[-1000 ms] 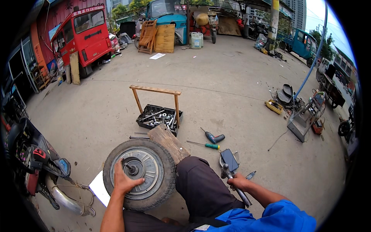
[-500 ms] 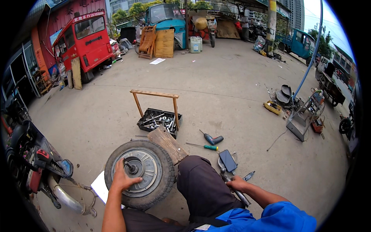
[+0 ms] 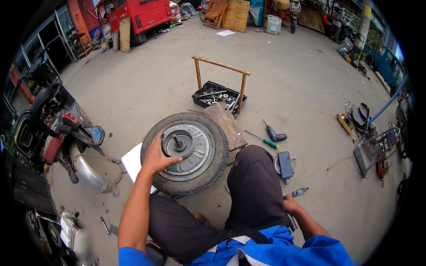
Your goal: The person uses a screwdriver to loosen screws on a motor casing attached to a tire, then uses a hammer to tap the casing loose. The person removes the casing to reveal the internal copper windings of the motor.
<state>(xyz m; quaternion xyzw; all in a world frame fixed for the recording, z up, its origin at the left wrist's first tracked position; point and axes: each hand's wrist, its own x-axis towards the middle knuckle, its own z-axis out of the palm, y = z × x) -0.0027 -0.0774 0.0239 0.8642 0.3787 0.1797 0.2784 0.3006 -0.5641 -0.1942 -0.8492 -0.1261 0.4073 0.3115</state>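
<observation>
A grey wheel with a black tyre and a metal hub (image 3: 199, 137) lies tilted in front of me, its threaded axle pointing up. My left hand (image 3: 157, 157) rests over the hub's near left side, thumb and fingers spread around the axle area, gripping nothing I can see. Beside my right thigh, my right hand (image 3: 291, 205) is closed around a hammer (image 3: 291, 222); only part of its metal handle shows, the rest being hidden by the hand and leg. A worn wooden board (image 3: 226, 125) leans against the tyre's far right side.
Beyond the wheel stands a black toolbox (image 3: 208, 104) with a wooden handle frame. To the right lie a cordless drill (image 3: 276, 134), a green-handled screwdriver (image 3: 270, 143), a phone (image 3: 285, 165) and a dark pen-like tool (image 3: 300, 192). A scooter (image 3: 57, 128) stands at left.
The view has swung left and downward. My right hand has drawn the hammer back beside my thigh, and its head no longer shows. The left hand stays over the hub.
</observation>
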